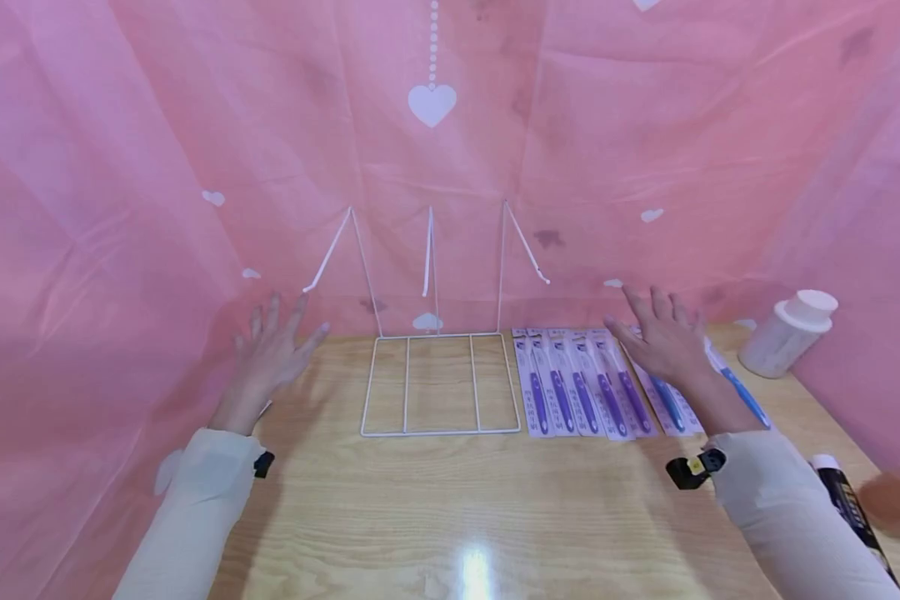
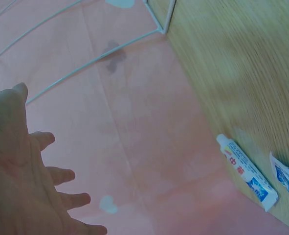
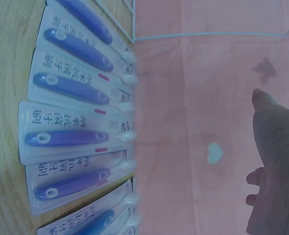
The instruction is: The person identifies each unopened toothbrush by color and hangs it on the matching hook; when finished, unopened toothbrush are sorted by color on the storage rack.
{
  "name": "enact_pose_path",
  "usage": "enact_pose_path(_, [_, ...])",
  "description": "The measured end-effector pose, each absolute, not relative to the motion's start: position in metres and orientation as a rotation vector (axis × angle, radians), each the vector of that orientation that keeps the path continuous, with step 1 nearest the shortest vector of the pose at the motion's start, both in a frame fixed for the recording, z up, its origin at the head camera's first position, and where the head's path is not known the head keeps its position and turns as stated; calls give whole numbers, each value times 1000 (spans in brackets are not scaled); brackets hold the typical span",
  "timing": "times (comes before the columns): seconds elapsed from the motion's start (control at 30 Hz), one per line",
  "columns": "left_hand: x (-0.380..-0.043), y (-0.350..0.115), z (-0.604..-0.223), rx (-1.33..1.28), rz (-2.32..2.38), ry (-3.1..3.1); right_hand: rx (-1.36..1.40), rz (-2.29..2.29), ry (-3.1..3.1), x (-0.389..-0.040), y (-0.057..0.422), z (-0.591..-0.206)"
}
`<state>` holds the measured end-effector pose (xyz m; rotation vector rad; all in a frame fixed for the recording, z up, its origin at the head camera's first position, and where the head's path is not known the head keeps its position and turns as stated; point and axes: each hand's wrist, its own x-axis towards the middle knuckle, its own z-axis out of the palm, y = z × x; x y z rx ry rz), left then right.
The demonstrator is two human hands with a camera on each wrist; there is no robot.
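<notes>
In the head view my left hand (image 1: 268, 358) hovers left of a white wire rack (image 1: 441, 433), fingers spread and holding nothing. My right hand (image 1: 667, 342) is held out, fingers extended, above the right end of a row of packaged toothbrushes (image 1: 562, 400). The rack has three upright prongs at the back and a flat frame on the table. Several packs have purple handles, while a blue-handled toothbrush pack (image 1: 671, 404) lies partly under my right hand. In the left wrist view a toothpaste tube (image 2: 247, 171) lies on the table beside a second tube (image 2: 287, 178), cut off by the frame.
A white bottle (image 1: 787, 333) stands at the back right, near another blue toothbrush (image 1: 746, 396). By my right sleeve lies a black tube with a white cap (image 1: 843, 500), beside a blurred brownish object (image 1: 896, 504). Pink cloth (image 1: 435, 167) hangs behind the wooden table (image 1: 420, 517).
</notes>
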<state>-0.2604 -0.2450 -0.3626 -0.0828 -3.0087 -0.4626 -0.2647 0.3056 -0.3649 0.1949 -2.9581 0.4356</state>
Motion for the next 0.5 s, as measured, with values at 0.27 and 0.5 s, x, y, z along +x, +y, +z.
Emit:
enact_pose_path(0.27, [-262,-245,-363,-75,-446,-3021,200,419,-2973,-268,307,-368])
enact_pose_path(0.5, [-262,-244,-363,-81,-447,-3027,240,433,-2970,-272,302,-371])
